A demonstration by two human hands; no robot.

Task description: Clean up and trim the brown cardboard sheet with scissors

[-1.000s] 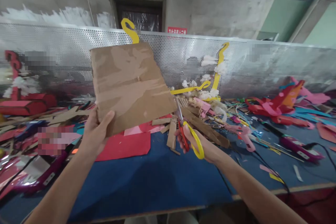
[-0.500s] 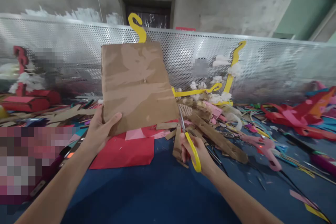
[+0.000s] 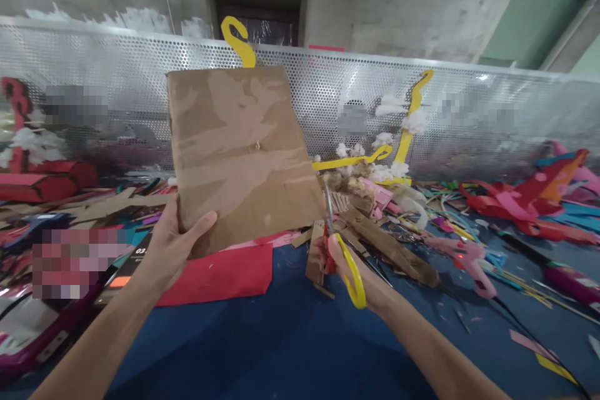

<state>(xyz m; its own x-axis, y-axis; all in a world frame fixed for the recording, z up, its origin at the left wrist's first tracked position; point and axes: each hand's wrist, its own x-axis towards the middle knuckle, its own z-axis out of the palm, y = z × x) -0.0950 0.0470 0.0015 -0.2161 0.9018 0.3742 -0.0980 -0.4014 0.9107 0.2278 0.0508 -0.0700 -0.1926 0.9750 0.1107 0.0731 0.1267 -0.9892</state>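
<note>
A brown cardboard sheet is held up in front of me, tilted. My left hand grips its lower left corner, thumb on the near face. My right hand holds scissors with yellow and red handles, their blades pointing up at the sheet's lower right corner. Whether the blades touch the cardboard I cannot tell. A yellow hook shape shows above the sheet's top edge. Below the sheet, red paper lies on the blue table.
Cardboard scraps lie right of centre, beside a pink glue gun with a black cord. Yellow pieces with white fluff stand behind. A red construction sits at left, a phone near my left arm. A perforated metal barrier runs along the back.
The view has shifted slightly. The cardboard sheet has come a little nearer and left with my left hand. The scissors remain at its right corner, their handles turned slightly, showing more red.
</note>
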